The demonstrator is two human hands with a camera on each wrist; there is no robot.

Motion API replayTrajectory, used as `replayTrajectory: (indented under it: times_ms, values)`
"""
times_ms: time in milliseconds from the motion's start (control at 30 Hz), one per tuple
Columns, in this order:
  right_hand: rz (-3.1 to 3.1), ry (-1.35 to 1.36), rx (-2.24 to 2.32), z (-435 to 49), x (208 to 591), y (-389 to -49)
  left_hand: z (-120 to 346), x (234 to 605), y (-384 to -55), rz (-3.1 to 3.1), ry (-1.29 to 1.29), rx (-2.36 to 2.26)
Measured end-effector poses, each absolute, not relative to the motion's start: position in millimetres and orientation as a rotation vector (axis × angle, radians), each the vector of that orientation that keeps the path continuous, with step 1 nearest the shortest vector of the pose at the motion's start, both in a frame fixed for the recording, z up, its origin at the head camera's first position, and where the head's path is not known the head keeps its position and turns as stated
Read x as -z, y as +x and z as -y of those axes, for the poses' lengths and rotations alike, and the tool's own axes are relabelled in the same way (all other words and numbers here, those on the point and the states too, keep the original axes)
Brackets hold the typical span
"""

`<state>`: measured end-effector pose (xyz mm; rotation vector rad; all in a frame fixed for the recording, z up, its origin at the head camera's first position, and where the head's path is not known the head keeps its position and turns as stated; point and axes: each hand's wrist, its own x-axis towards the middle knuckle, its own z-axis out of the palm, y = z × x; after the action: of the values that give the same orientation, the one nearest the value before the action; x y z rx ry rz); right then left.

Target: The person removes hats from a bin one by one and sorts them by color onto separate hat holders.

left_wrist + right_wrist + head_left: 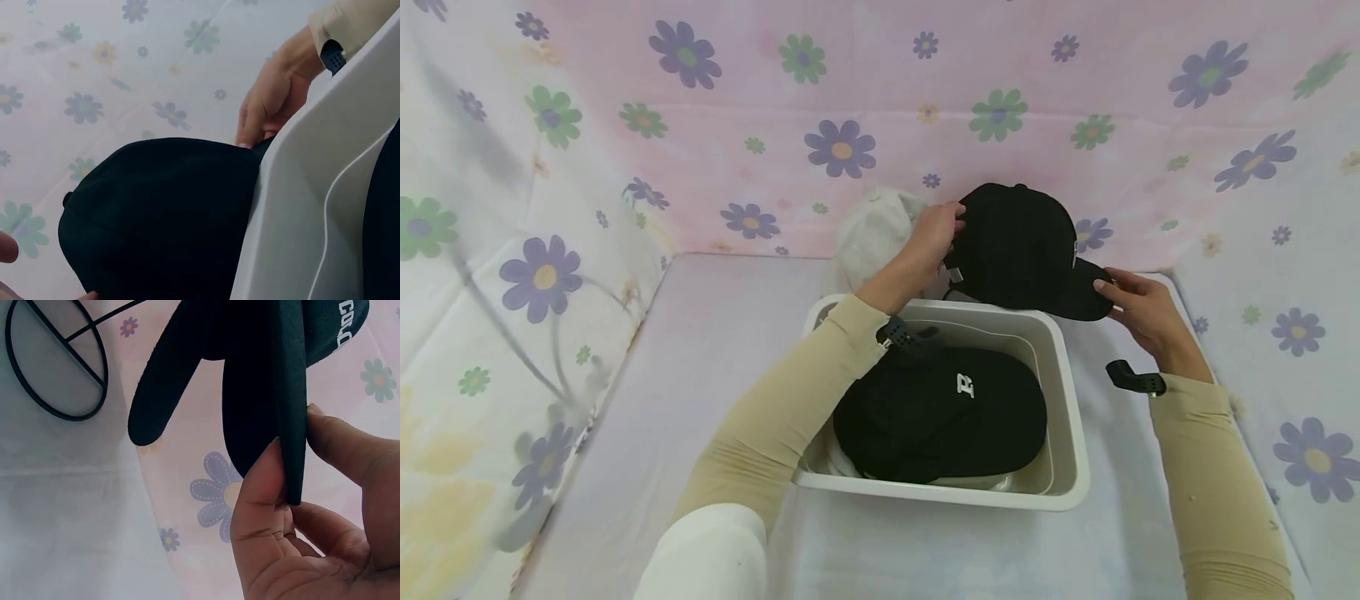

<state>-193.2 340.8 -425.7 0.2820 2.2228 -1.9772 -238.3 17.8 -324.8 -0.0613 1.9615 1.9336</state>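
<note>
A black baseball cap [1015,242] is held up behind the bin's far rim, its brim [1086,292] pointing right. My right hand [1138,308] pinches the brim's front edge; the right wrist view shows thumb and fingers on opposite faces of the brim [290,406]. White lettering [345,324] marks its crown. At the crown's rear, my left hand [931,237] holds the cap's edge with bent fingers; its grip is partly hidden. Behind that hand stands a white cap [876,229]. Another black cap [940,417], with a white letter, lies in the white bin [1071,433].
A black wire stand [103,381] with an oval base shows in the right wrist view. Something pale lies under the cap in the bin. Flower-patterned cloth walls [842,100] rise at the back and both sides of the white-covered table [722,333].
</note>
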Motion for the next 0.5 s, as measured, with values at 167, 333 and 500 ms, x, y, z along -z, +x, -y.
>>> replayTrajectory:
  times_ms: [167,333,500]
  values:
    - [-2.286,0.290,1.876,-339.5,424.9,-193.2,-15.4,326.0,-238.8,-1.809,-0.112,-2.034]
    - [-2.323,0.287,1.809,-339.2,423.0,-193.9,-16.6,322.3,-236.0,-1.801,-0.151,-2.039]
    - [-2.277,0.274,1.883,-339.4,423.7,-193.7,-19.1,322.6,-238.0,-1.631,-0.234,-2.142]
